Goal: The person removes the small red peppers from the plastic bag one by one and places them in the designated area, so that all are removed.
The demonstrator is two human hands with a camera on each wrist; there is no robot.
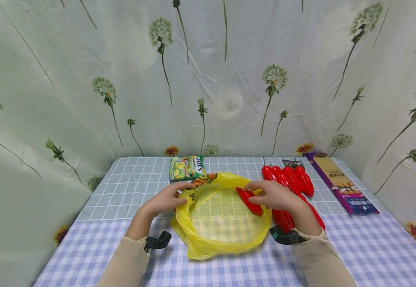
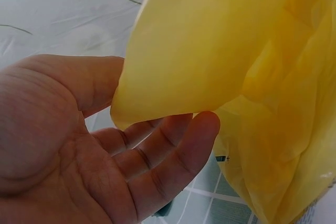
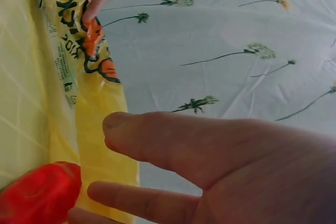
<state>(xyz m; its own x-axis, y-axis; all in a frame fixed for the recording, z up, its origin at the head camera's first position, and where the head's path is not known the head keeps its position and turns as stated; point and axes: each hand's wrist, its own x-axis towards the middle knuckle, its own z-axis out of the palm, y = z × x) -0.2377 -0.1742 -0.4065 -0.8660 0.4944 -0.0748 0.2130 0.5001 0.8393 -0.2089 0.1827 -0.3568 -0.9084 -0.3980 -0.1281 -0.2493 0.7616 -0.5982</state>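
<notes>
Before me a yellow plastic bag (image 1: 228, 249) stands with its mouth spread wide. My left hand (image 1: 167, 198) holds the bag's left rim; in the left wrist view its thumb and fingers (image 2: 173, 166) lie on either side of the yellow film. At the right rim is my right hand (image 1: 274, 194), its fingers (image 3: 152, 135) fairly straight and spread apart. A shiny red pepper (image 1: 251, 205) slants inside the mouth, just by the right fingertips. In the right wrist view the red pepper (image 3: 44, 192) appears beyond the fingers, partly cut off by the frame.
More red peppers (image 1: 294, 179) lie in a group to the right, partly hidden by my right arm. Behind the bag lies a green snack packet (image 1: 186, 168). A long purple and tan package (image 1: 340, 183) rests at the table's right side. A flowered curtain (image 1: 208, 79) stands behind.
</notes>
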